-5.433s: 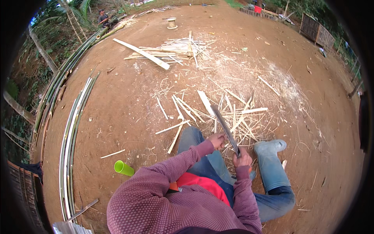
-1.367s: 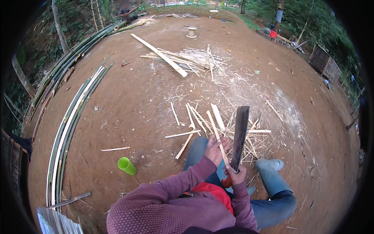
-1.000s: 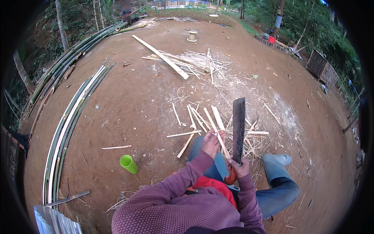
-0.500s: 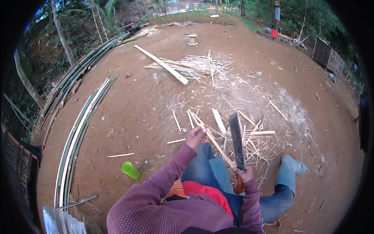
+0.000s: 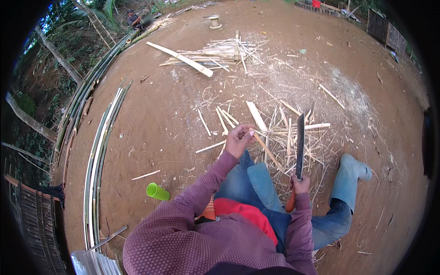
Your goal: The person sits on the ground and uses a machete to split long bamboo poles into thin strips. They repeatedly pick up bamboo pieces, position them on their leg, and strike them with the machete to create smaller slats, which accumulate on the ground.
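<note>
My left hand (image 5: 239, 139) is stretched forward and grips the far end of a thin bamboo strip (image 5: 268, 153) that slants back toward my knees. My right hand (image 5: 300, 184) holds a long machete (image 5: 300, 143) by its orange handle, the dark blade pointing up and away from me, just right of the strip. I sit on bare earth in blue jeans and grey rubber boots (image 5: 350, 172), with bamboo splinters (image 5: 293, 130) scattered in front of my legs.
A green plastic cup (image 5: 157, 191) lies on the ground at my left. Long split bamboo poles (image 5: 98, 156) run along the left edge. A pile of cut bamboo (image 5: 215, 55) lies farther ahead, a spool (image 5: 214, 21) beyond it. A person (image 5: 134, 19) sits far back left.
My left hand has slid forward along the strip and my arm has stretched out. The machete has shifted right, its blade still upright. My head view has tilted and my right leg has extended.
</note>
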### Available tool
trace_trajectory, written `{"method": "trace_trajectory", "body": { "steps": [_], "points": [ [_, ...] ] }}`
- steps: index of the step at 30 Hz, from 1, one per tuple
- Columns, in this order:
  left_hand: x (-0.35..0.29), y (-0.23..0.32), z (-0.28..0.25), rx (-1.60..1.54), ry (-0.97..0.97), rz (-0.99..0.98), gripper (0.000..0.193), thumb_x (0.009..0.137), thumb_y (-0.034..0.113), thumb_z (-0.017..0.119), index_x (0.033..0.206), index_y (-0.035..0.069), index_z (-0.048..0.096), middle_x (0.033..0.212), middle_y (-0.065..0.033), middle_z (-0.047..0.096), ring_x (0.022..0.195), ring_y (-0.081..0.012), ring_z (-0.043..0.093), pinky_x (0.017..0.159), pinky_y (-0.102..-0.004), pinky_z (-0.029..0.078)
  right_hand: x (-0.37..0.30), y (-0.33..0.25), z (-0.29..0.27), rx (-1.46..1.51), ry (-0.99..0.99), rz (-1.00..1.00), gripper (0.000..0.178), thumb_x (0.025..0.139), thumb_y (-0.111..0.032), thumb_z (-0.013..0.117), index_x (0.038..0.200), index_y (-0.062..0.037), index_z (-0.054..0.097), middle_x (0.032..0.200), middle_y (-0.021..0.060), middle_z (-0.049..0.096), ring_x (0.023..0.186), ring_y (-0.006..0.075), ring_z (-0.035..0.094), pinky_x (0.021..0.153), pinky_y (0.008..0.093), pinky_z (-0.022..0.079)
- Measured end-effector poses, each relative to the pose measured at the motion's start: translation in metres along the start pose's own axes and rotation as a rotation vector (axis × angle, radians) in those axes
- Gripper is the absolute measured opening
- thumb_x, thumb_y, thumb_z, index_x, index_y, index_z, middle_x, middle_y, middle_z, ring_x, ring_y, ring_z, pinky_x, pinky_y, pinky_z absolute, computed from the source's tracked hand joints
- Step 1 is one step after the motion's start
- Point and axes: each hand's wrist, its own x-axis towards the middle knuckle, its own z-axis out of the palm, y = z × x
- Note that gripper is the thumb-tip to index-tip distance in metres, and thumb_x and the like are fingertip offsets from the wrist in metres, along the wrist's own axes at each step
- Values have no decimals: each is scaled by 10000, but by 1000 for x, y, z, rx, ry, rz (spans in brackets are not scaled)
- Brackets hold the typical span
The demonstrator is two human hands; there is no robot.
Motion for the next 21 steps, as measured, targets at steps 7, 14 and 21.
{"method": "trace_trajectory", "body": {
  "steps": [7,14,21],
  "points": [
    [19,-78,0,192,50,96,197,830,104,643,990,-4,607,835,-25,608,731,-86,567,658,-225,487,2,4,-12,-112,163,-56,271,827,-245,654,672,-38,572,524,-1,506,411,81,456,375,243,352],
    [10,-120,7,344,57,79,141,831,39,609,968,14,631,841,-37,636,755,-93,583,699,-220,485,-12,3,-2,-732,88,-37,362,859,-397,524,884,-66,668,617,151,609,583,271,601,592,407,474],
    [9,-113,6,506,-121,161,137,806,12,617,939,15,651,880,-69,651,781,-114,617,718,-237,504,-18,-14,29,-834,-161,18,374,887,-357,463,937,-34,645,667,189,614,685,339,617,695,441,493]
  ]
}}
